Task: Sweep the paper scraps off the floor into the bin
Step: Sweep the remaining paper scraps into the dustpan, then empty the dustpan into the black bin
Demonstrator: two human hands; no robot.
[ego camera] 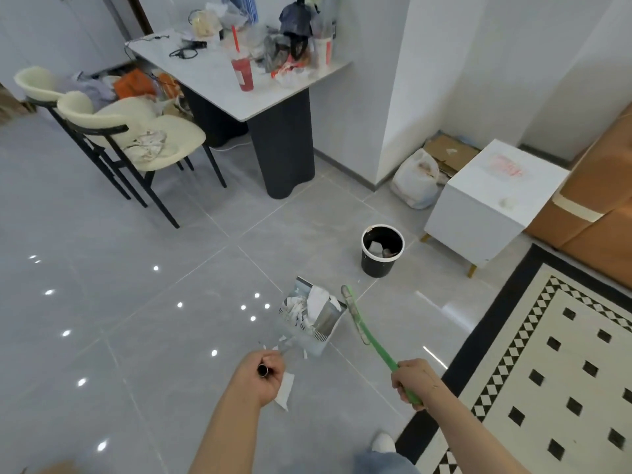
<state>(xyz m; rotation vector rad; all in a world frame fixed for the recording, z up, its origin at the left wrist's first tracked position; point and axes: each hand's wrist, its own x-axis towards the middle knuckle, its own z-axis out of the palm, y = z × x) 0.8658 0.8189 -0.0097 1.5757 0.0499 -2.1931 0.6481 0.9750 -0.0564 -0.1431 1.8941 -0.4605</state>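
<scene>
- Paper scraps (309, 311): most sit heaped in the pan of the dustpan (313, 319), on the grey tile floor (136, 285) in front of the person. A few small pieces lie on the floor at the pan's near edge, and one larger white scrap (285, 391) lies just beside the left hand, partly hidden by it.
- Bin (381, 251): black bucket with a white rim, upright, beyond and to the right of the dustpan, near a white cabinet (489, 200). Some paper is already inside.
- Handling, judged: the scraps are light, thin and limp; they would likely slide or flutter out if the pan tips or jerks. The pan looks rigid. Best hold is the long handle, keeping the pan level until it is over the bin.
- Left hand (265, 374): fingers curled around the top of the dustpan's thin dark handle; the open tube end shows above the fist.
- Right hand (412, 381): fist closed around the lower end of the green broom (362, 333) handle. The broom slants forward, its head just right of the pan; whether it touches the pan cannot be told.
- Stage, judged: collection is nearly complete; stray scraps remain to be swept in before emptying.
</scene>
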